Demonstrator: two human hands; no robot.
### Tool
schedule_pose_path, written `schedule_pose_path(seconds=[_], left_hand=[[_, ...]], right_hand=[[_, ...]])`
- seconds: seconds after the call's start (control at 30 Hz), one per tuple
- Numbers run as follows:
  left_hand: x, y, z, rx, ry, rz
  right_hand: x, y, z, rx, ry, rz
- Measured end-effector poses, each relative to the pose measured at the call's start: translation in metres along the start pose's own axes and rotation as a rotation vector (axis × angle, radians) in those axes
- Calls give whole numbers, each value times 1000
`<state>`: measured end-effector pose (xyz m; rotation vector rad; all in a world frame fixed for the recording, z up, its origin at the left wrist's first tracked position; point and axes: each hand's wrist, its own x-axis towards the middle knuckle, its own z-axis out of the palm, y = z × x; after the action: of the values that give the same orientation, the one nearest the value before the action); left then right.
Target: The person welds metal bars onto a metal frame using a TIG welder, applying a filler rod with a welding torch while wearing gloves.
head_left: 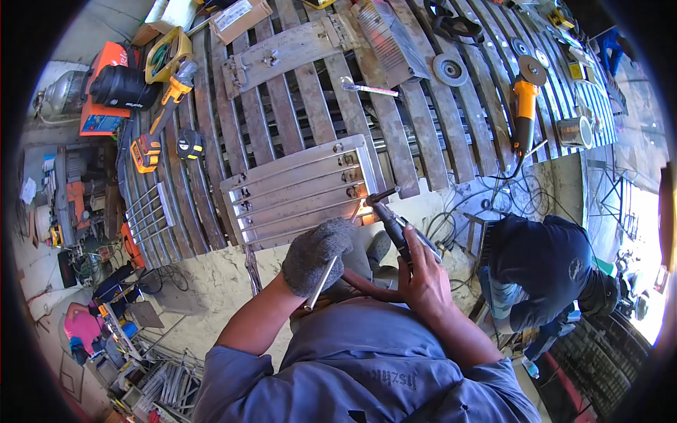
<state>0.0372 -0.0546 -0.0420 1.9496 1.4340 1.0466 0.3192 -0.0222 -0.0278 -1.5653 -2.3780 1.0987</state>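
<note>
**Holding Rod and Torch at the Corner of a Slatted Frame**

Starting at the two grips: the left grip (314,254), in a grey knit glove, is clenched round one thin metal rod (326,276) that slants through the fist, its far end too faint to follow; the right grip (423,275), bare, is closed round the handle of one welding torch (391,218), whose black head points up and left; the two grips sit side by side, just apart.

One bright orange glow (364,206) shows at the torch tip, on the near right corner of a slatted steel frame (296,190); that frame lies flat on the bench (423,141), just beyond both grips and mostly to the left of the torch.

Farther out, a second slatted frame (282,53) lies near the bench's far side; one small grille (148,211) sits to the left; two yellow-bodied power tools rest well apart, one on the left (166,106) and one on the right (523,106); one tape measure (189,144) lies beside the left tool; one grinding disc (450,69) lies near the far right; one other person (543,268) crouches to the right of the bench.
</note>
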Motion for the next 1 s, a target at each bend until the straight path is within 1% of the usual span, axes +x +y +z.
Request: schedule_pose_path(seconds=[0.03,0.1,0.13,0.2,0.3,0.4,0.47,0.57,0.7,0.8,0.9,0.97,1.0], left_hand=[[1,1,2,17,37,1],[0,-1,2,17,30,5],[-2,0,3,19,44,-1],[-4,-1,5,25,74,-5],[-7,0,2,78,7,-32],[-10,-6,1,15,16,26],[-7,-5,0,20,21,26],[-5,-5,1,2,49,48],[-3,-1,2,73,57,61],[-6,2,7,67,94,43],[-17,-3,12,49,83,61],[-21,2,19,59,117,118],[-22,4,20,65,132,146]], right_hand=[[-3,0,-1,23,18,11],[-11,2,-2,70,48,35],[-12,8,1,57,119,-47],[-15,7,-5,69,98,-11],[-15,9,-5,72,120,-10],[-14,10,-4,78,134,-12],[-14,11,-4,87,129,0],[-12,13,-2,34,221,-81],[-12,13,-6,36,219,-86],[-9,6,-17,7,215,-96],[-7,0,-30,-30,208,-112],[-4,-4,-37,-66,206,-144],[-4,-7,-40,-32,189,-127]])
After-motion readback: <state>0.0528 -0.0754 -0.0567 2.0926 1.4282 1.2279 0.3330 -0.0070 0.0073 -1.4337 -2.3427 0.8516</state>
